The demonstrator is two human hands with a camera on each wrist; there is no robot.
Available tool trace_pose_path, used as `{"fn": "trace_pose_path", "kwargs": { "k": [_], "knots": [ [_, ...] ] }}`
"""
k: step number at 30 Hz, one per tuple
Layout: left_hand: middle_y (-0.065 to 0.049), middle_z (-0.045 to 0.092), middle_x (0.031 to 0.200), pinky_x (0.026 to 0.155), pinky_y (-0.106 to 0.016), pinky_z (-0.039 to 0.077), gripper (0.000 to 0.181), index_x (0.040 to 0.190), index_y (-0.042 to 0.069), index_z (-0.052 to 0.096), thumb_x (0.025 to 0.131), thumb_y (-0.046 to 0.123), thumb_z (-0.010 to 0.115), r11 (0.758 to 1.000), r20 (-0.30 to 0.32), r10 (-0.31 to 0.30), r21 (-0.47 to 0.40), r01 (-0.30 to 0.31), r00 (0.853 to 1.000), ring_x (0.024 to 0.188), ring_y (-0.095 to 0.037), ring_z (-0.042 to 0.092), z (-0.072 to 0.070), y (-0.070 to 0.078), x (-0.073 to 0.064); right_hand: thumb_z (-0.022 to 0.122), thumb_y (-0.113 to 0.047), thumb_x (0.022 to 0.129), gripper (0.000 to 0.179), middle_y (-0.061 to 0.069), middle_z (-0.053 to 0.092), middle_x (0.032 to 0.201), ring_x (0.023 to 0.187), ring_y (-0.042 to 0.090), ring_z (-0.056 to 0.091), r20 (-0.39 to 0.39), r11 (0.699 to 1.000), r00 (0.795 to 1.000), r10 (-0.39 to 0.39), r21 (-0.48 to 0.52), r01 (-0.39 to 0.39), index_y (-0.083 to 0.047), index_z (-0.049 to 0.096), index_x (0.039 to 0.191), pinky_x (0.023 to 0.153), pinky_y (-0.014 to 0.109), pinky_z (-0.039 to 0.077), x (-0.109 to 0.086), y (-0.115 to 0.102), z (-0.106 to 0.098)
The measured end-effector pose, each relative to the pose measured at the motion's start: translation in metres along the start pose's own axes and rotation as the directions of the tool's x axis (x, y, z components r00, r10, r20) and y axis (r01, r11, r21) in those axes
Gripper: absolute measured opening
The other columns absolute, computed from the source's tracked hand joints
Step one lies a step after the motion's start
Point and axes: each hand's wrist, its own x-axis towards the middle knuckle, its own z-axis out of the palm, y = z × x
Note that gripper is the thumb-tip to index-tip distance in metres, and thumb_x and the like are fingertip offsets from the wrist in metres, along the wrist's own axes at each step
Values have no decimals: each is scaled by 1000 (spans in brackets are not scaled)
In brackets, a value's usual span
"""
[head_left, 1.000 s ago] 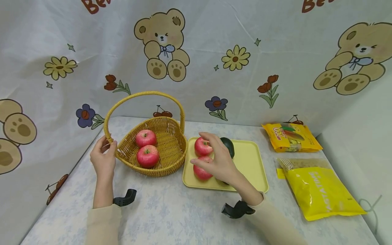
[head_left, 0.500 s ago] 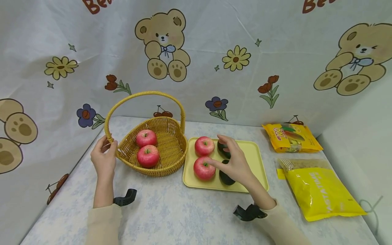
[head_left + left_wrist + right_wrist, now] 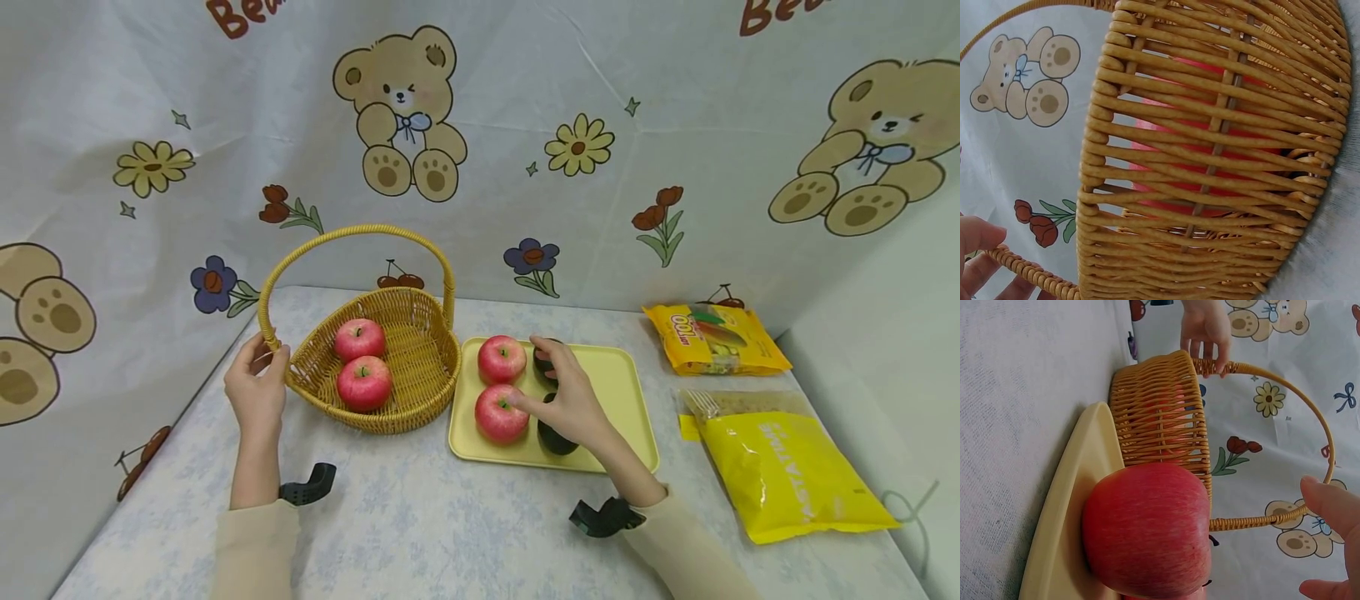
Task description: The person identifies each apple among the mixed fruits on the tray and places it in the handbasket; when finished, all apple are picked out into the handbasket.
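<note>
In the head view my left hand (image 3: 257, 387) pinches the left foot of the handle of a yellow wicker basket (image 3: 420, 367). Two red apples (image 3: 364, 383) lie inside it. To its right, a pale yellow tray (image 3: 618, 400) carries two more red apples (image 3: 502, 359) and two dark oval fruits (image 3: 557, 437) that look like avocados. Over the tray hovers my right hand (image 3: 573, 408), its thumb and fingers spread apart, partly hiding the dark fruits. The right wrist view shows an apple (image 3: 1147, 531) close up, with nothing between the thumb and fingers.
Two packages lie right of the tray: an orange-yellow one (image 3: 716, 337) at the back and a larger yellow bag (image 3: 791, 467) in front. A curtain with printed bears (image 3: 487, 100) hangs behind the table (image 3: 435, 525). The basket's tall handle (image 3: 367, 229) arches upward.
Over the last second my right hand has moved right, away from above the tray's apples to beside them, leaving both in view. My left hand keeps its hold on the basket handle.
</note>
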Motion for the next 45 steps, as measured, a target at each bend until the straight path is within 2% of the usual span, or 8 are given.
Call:
{"fn": "trace_pose_path", "kwargs": {
  "k": [15, 23, 29, 39, 45],
  "knots": [
    [-4, 59, 127, 83, -20, 46, 39, 137, 20, 58, 98, 24, 59, 1000, 6, -9, 7, 9, 1000, 113, -12, 53, -1, 0, 1, 87, -30, 72, 91, 21, 48, 135, 117, 38, 50, 86, 999, 996, -7, -53, 11, -1, 40, 145, 96, 53, 48, -1, 13, 11],
    [-1, 59, 122, 79, -16, 44, 39, 136, 19, 59, 97, 23, 59, 1000, 2, 2, 4, -2, 1000, 109, -10, 53, 0, 0, 0, 87, -37, 72, 88, 16, 52, 132, 119, 31, 51, 136, 994, 991, 1, -109, 14, -5, 45, 142, 94, 50, 48, -2, 16, 16],
    [2, 59, 119, 78, -16, 44, 39, 135, 18, 60, 97, 23, 60, 1000, 3, 0, -2, 0, 1000, 108, -9, 53, -1, 0, 0, 87, -40, 70, 90, 13, 52, 135, 123, 29, 50, 170, 992, 985, 22, -129, 0, -7, 45, 142, 98, 51, 47, -3, 17, 19],
    [-1, 59, 122, 81, -18, 44, 39, 136, 19, 59, 97, 24, 59, 1000, 5, -5, 5, 5, 1000, 111, -11, 53, -1, 2, 0, 88, -41, 68, 86, 9, 56, 132, 119, 25, 53, 167, 977, 986, 20, -211, 16, -9, 50, 138, 95, 56, 45, -5, 16, 21],
    [2, 59, 118, 79, -16, 44, 39, 135, 17, 60, 97, 20, 60, 1000, 0, 3, -7, -3, 1000, 110, -12, 54, 0, 0, 0, 87, -44, 68, 82, 9, 59, 126, 116, 23, 54, 184, 962, 983, 29, -274, 23, -10, 53, 134, 90, 51, 44, -5, 14, 22]
  ]
}}
